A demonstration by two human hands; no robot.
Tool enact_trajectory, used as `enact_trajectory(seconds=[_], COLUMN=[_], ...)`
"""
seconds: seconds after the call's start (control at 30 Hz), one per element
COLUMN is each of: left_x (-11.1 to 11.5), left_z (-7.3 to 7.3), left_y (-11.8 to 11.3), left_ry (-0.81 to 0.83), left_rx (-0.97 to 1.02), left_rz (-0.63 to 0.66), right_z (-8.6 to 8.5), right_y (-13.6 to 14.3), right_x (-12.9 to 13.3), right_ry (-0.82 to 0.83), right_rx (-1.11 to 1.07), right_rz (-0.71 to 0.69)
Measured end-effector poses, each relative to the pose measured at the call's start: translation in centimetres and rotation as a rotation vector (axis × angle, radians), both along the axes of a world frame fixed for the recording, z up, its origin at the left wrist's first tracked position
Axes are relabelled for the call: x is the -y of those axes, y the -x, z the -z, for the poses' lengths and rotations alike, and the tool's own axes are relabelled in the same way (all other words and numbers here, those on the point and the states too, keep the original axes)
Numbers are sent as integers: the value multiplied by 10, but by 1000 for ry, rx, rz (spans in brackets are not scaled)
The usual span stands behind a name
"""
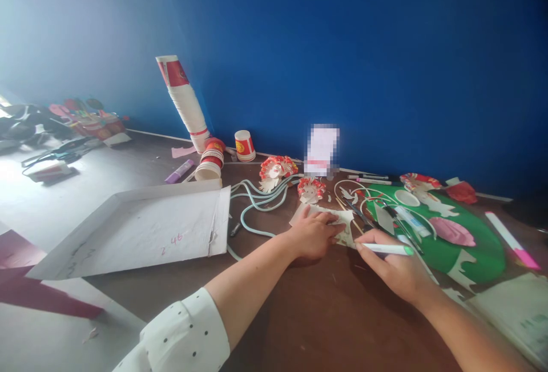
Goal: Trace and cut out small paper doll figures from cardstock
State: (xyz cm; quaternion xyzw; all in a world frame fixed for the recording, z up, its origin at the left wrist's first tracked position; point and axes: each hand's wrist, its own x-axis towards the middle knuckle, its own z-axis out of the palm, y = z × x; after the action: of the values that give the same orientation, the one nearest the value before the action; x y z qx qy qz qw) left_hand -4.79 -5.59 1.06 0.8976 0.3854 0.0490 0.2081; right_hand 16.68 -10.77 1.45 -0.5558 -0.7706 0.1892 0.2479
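My left hand (314, 234) lies flat on a small piece of white paper (346, 221), its fingers stretched out and pressing on it. In my right hand (396, 272) is a white marker (383, 249) with a green end, its tip side pointing left at the paper's right edge. Just beyond the paper sits a cut red-and-white paper cup shape (311, 189). Scissors (359, 215) with dark blades lie right behind my right hand. A second frilled cup shape (277, 171) rests farther back.
A green round sheet (483, 246) with paper cutouts and a glue tube (413, 221) spreads at right, near a pink-capped marker (514, 242). Left stand a white box lid (145, 235), a leaning stack of paper cups (186, 109) and an upturned cup (245, 145). A pale blue cable (246, 210) coils behind my left arm.
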Motion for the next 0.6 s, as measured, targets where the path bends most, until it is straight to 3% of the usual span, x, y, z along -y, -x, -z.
enact_trajectory(seconds=[0.6], left_x=[0], left_z=[-4], left_y=[0], left_ry=[5], left_rx=[-11], left_rz=[0], right_z=[3], right_y=[5], right_x=[5], right_ry=[-48], right_rx=[-108], right_rz=[11])
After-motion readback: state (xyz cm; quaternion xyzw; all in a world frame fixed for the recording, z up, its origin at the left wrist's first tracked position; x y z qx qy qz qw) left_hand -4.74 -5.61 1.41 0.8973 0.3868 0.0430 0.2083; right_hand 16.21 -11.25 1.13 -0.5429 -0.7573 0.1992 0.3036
